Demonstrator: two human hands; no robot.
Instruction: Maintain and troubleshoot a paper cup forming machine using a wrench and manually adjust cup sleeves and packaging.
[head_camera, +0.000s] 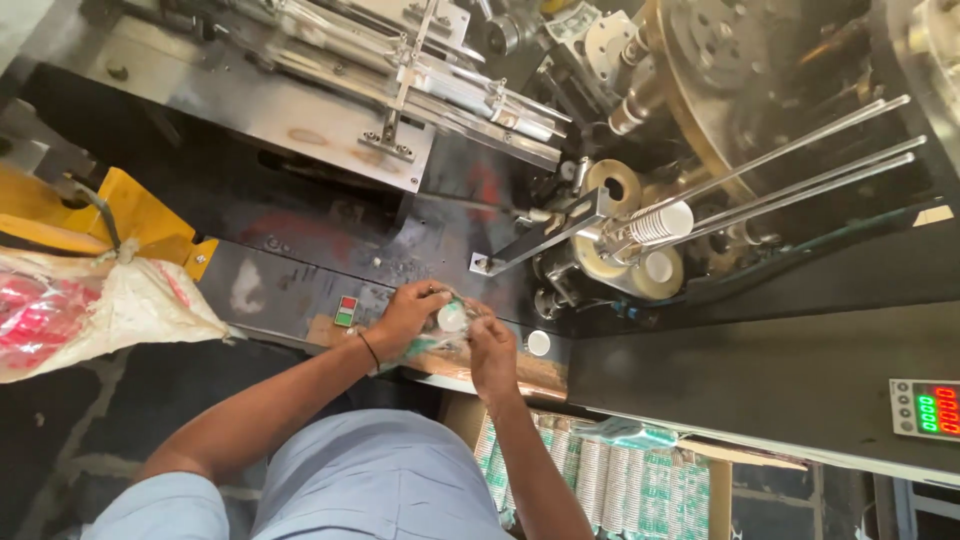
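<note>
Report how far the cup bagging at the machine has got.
Done: sleeves of stacked green-and-white cups already lie in the box below the machine edge. In hand: the left hand and right hand together grip a clear plastic sleeve with a white cup end showing inside. Left: a stack of white cups sits on the machine's output rods, not yet collected.

both hands, left (408, 312) and right (492, 347), gripping a small clear-wrapped bundle (450, 320), paper-cup machine (640, 235) beyond
</note>
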